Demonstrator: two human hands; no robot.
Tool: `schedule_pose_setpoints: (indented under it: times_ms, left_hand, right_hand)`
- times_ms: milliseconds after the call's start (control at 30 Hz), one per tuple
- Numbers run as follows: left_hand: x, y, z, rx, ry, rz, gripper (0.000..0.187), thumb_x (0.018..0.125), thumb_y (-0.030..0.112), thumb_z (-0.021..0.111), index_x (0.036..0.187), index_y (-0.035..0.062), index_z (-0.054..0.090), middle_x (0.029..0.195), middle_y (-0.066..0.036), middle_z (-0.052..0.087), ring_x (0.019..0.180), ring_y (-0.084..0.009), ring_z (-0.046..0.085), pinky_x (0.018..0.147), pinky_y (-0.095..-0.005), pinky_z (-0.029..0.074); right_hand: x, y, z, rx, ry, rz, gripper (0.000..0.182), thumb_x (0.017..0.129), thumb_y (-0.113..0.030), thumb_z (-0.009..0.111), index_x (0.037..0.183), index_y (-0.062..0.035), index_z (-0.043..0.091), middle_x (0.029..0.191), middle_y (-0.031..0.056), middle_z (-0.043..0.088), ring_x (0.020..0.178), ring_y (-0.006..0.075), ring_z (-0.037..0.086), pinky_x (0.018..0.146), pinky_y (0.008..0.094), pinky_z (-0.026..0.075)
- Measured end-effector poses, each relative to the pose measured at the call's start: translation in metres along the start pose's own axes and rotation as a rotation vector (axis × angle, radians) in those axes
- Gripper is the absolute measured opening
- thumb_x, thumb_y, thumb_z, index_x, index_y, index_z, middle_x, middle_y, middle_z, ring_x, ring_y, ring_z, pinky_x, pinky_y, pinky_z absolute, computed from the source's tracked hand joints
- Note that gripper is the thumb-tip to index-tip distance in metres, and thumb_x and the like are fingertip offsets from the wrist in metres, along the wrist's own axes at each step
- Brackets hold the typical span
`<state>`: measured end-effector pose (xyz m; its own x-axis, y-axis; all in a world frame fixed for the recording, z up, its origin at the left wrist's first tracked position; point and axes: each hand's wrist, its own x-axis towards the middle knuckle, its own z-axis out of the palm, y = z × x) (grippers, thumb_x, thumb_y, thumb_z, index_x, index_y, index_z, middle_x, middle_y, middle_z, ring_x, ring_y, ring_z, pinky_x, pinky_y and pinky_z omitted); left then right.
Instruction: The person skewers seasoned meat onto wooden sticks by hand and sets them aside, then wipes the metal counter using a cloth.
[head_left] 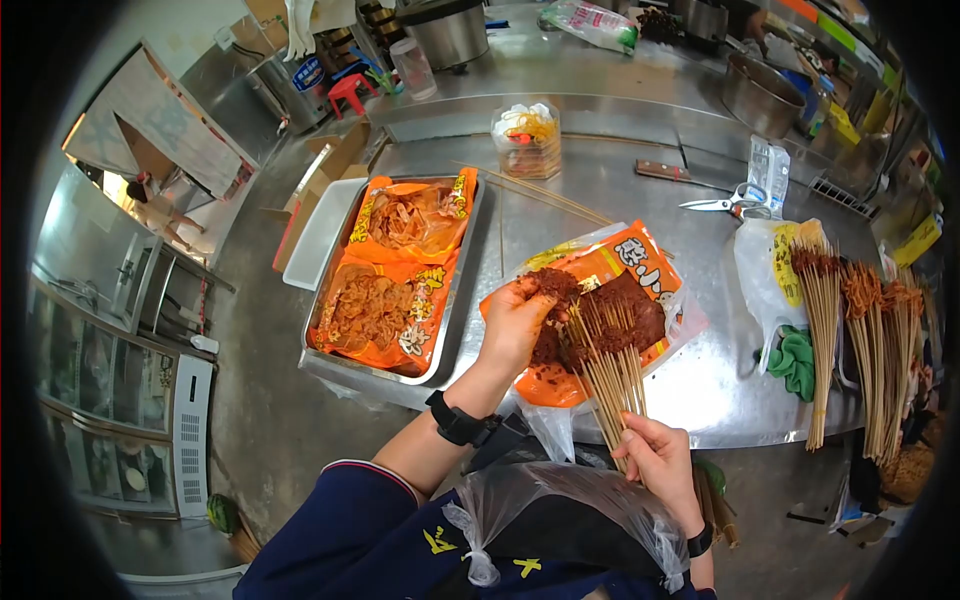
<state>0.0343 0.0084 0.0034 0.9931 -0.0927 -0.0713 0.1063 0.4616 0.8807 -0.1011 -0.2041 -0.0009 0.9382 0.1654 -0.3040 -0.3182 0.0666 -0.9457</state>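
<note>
My left hand (517, 322) is closed on a clump of dark red-brown, sauce-coated food (553, 284); its exact kind I cannot make out. My right hand (655, 456) grips the lower ends of a fanned bunch of bamboo skewers (617, 392). The skewers' upper ends lie over more of the same dark red food (645, 318). Beneath it an opened orange food bag (548, 385) rests at the near edge of the steel table (715, 400). Clear plastic shows around the bag.
Left of my hands, a metal tray (446, 345) holds two orange food bags (385, 312). Loaded skewer bundles (822, 345) lean at the right edge near a green cloth (793, 362). Scissors (735, 204), a knife (664, 171) and a clear container (528, 150) stand farther back.
</note>
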Motion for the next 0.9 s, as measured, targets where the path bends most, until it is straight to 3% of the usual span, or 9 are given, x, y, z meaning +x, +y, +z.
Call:
schedule_pose_setpoints:
  times_ms: [67,233,333,567,667,900]
  left_hand:
    - [-0.002,-0.002,0.001,0.073,-0.021,0.044,0.019,0.083,0.000,0.047,0.100,-0.0038,0.055,0.087,-0.008,0.060,0.068,-0.0144,0.057,0.062,-0.0250,0.049]
    - [0.002,-0.010,-0.003,-0.049,0.107,-0.071,0.021,0.083,0.001,0.046,0.102,-0.0035,0.054,0.088,-0.008,0.061,0.065,-0.0132,0.056,0.058,-0.0243,0.047]
    - [0.003,-0.009,-0.004,-0.101,0.025,-0.111,0.022,0.083,0.002,0.046,0.103,-0.0030,0.054,0.090,-0.008,0.061,0.065,-0.0125,0.056,0.056,-0.0242,0.047]
    - [0.000,-0.011,0.001,-0.128,0.040,-0.147,0.023,0.082,0.000,0.047,0.104,-0.0021,0.053,0.091,-0.007,0.060,0.067,-0.0114,0.057,0.057,-0.0222,0.047]
    - [-0.009,-0.010,0.004,0.003,-0.016,-0.075,0.024,0.081,-0.001,0.047,0.104,-0.0018,0.053,0.090,-0.007,0.061,0.067,-0.0112,0.058,0.056,-0.0218,0.047]
    - [-0.020,-0.013,0.004,0.146,-0.051,-0.190,0.026,0.081,0.004,0.049,0.106,-0.0004,0.053,0.089,-0.006,0.060,0.067,-0.0108,0.057,0.056,-0.0213,0.045]
  right_hand:
    - [0.001,0.003,-0.001,0.013,-0.001,0.001,0.026,0.085,-0.007,0.052,0.109,0.0036,0.056,0.068,0.0076,0.062,0.044,0.0037,0.048,0.040,0.0172,0.040]
    - [0.001,0.002,-0.001,0.020,-0.037,0.017,0.026,0.086,-0.006,0.052,0.109,0.0031,0.056,0.068,0.0075,0.062,0.044,0.0036,0.047,0.040,0.0171,0.039]
    - [-0.002,0.001,-0.004,0.053,-0.033,0.031,0.026,0.086,-0.006,0.051,0.110,0.0030,0.056,0.068,0.0074,0.062,0.044,0.0037,0.047,0.041,0.0174,0.039]
    - [-0.001,0.003,-0.005,0.068,-0.058,0.031,0.027,0.086,-0.007,0.051,0.111,0.0037,0.055,0.067,0.0073,0.061,0.045,0.0038,0.046,0.041,0.0173,0.038]
    - [0.000,0.003,-0.005,0.095,-0.063,0.032,0.028,0.087,-0.007,0.051,0.112,0.0039,0.054,0.068,0.0075,0.060,0.045,0.0039,0.045,0.041,0.0172,0.038]
    - [-0.001,0.007,-0.008,0.158,-0.050,0.006,0.026,0.087,-0.008,0.051,0.111,0.0019,0.055,0.067,0.0076,0.060,0.044,0.0047,0.045,0.041,0.0175,0.037]
